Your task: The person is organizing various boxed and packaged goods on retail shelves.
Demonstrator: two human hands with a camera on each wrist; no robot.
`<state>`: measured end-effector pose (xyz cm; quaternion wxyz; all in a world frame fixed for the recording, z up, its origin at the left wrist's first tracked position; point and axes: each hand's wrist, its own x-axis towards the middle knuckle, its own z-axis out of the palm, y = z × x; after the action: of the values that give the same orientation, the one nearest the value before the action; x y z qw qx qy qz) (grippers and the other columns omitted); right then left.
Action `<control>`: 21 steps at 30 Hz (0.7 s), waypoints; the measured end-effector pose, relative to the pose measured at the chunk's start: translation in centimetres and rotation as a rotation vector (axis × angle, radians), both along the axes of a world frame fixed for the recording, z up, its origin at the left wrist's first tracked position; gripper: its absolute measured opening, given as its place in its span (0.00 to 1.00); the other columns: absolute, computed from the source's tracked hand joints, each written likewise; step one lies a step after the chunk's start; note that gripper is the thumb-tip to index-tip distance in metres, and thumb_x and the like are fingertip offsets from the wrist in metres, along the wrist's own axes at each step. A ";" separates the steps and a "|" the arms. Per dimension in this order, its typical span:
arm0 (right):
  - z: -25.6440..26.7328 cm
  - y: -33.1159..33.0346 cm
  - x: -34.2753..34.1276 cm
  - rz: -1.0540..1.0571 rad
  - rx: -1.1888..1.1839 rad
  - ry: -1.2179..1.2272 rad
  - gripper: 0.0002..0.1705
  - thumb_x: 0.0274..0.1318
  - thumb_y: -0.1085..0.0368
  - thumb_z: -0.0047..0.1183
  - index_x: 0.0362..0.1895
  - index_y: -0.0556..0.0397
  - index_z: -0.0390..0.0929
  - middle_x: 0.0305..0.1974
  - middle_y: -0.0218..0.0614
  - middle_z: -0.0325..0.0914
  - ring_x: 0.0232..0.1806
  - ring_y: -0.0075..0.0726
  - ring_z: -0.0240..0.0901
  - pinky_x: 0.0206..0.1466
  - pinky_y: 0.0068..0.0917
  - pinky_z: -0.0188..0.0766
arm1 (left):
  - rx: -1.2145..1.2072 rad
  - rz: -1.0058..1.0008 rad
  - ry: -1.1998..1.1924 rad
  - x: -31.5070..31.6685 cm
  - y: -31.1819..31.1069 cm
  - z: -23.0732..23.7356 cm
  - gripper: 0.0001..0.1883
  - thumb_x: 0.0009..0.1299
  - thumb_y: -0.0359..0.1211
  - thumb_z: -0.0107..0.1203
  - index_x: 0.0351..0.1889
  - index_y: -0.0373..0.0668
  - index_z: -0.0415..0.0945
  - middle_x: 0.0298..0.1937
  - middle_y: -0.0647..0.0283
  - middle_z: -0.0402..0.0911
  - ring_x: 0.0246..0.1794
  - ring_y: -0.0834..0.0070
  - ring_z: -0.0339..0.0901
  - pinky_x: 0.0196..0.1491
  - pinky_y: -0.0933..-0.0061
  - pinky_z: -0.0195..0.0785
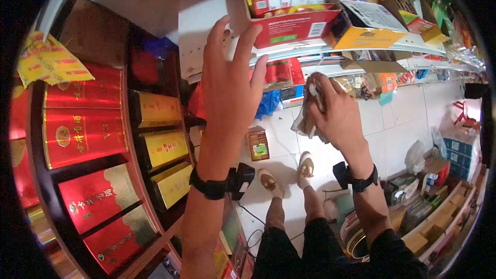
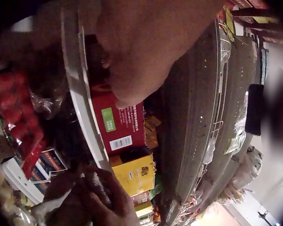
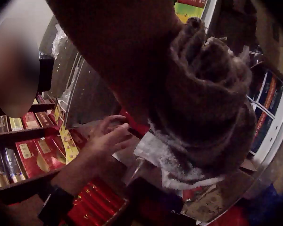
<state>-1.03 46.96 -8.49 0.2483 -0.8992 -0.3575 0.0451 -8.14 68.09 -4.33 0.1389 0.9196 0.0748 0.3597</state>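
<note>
My left hand point(image 1: 231, 75) reaches over the shelf edge with fingers spread, at the left end of a red display box point(image 1: 292, 28) holding upright red and yellow packets. In the left wrist view, that hand point(image 2: 141, 56) covers part of the red box point(image 2: 125, 125); whether the fingertips press on it cannot be told. My right hand point(image 1: 338, 116) grips a crumpled greyish cloth point(image 1: 308, 116) below the shelf front. Large in the right wrist view, the cloth point(image 3: 207, 108) hangs in folds with a whitish edge; the fingers are mostly hidden.
A yellow-fronted box point(image 1: 369, 38) stands right of the red one. Red gift boxes point(image 1: 85, 137) and gold boxes point(image 1: 165, 147) fill the left shelves. On the tiled floor lies a small brown box point(image 1: 258, 143), near two shoes. Crates and goods line the lower right.
</note>
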 end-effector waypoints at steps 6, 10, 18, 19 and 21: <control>2.6 0.0 0.7 -0.006 0.274 0.224 0.32 0.52 0.72 0.53 0.65 0.46 0.68 0.46 0.54 0.78 0.45 0.64 0.76 0.49 0.48 0.73 | -0.309 -0.032 0.051 2.7 -0.9 1.5 0.20 0.65 0.31 0.63 0.54 0.41 0.71 0.60 0.48 0.71 0.59 0.49 0.71 0.58 0.54 0.68; 1.6 -0.1 0.5 0.027 0.309 0.206 0.33 0.52 0.78 0.49 0.65 0.43 0.70 0.42 0.51 0.77 0.43 0.64 0.75 0.47 0.48 0.73 | -0.164 -0.022 0.137 4.0 0.9 1.4 0.19 0.64 0.31 0.65 0.52 0.36 0.74 0.47 0.49 0.81 0.48 0.55 0.81 0.48 0.61 0.75; -0.1 -1.2 0.3 0.037 0.462 0.364 0.15 0.56 0.73 0.51 0.49 0.52 0.78 0.45 0.51 0.79 0.45 0.63 0.76 0.50 0.48 0.73 | -0.294 -0.103 0.165 3.9 1.6 3.4 0.12 0.64 0.30 0.65 0.41 0.33 0.76 0.40 0.47 0.83 0.38 0.54 0.84 0.40 0.62 0.76; -0.1 -1.2 0.4 0.034 0.463 0.365 0.15 0.56 0.73 0.51 0.49 0.52 0.78 0.45 0.51 0.79 0.45 0.63 0.76 0.50 0.48 0.73 | -0.281 -0.082 0.179 3.7 1.5 3.6 0.11 0.64 0.27 0.64 0.38 0.33 0.74 0.39 0.47 0.82 0.36 0.52 0.83 0.38 0.62 0.76; 0.0 -1.5 0.9 0.008 0.496 0.444 0.12 0.60 0.73 0.51 0.48 0.57 0.79 0.44 0.47 0.80 0.47 0.47 0.78 0.50 0.36 0.72 | -0.274 -0.080 0.181 3.5 1.6 4.0 0.10 0.64 0.27 0.64 0.38 0.33 0.74 0.38 0.47 0.82 0.36 0.52 0.84 0.38 0.63 0.76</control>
<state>-0.14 45.49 -8.44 0.5312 -0.7783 -0.2980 0.1527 -4.65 69.71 -0.36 0.2701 0.9230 0.0988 0.2558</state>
